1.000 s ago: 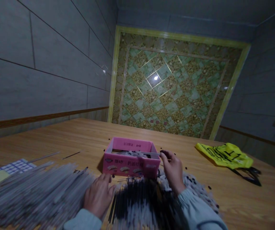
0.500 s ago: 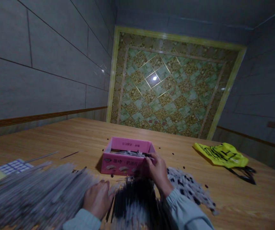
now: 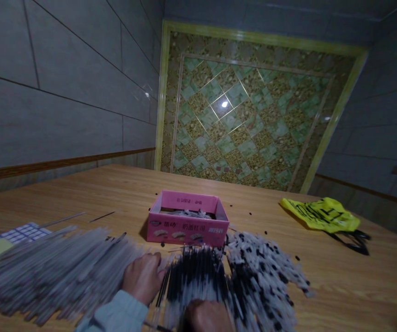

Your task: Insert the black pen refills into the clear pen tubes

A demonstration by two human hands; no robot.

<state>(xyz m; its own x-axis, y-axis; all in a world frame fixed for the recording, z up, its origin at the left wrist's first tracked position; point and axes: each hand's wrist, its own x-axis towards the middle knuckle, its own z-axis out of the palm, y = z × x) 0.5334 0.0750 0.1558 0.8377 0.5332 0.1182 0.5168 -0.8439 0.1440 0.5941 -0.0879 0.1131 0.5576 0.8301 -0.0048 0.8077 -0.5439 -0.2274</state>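
My left hand (image 3: 143, 278) rests between two piles, its fingers curled together; whatever they hold, if anything, is hidden. On its left lies a broad pile of thin, pale translucent sticks (image 3: 63, 272). To its right is a bundle of thin sticks with black upper parts (image 3: 198, 267) and paler lower parts. My right hand (image 3: 209, 316) is low over the near end of that bundle, blurred, with its fingers out of sight. Just beyond the bundle stands an open pink box (image 3: 188, 226) containing small pale pieces (image 3: 191, 213).
A heap of white pieces with black ends (image 3: 264, 258) spreads on the right. Farther right lies a yellow bag (image 3: 323, 214) with black straps. A checked cloth (image 3: 21, 233) is at the left edge of the wooden table (image 3: 122, 184). Small black bits are scattered about.
My right hand has moved from the pink box's right front corner down toward me, over the black sticks. My left hand stays nearly in place. The view has shifted slightly.
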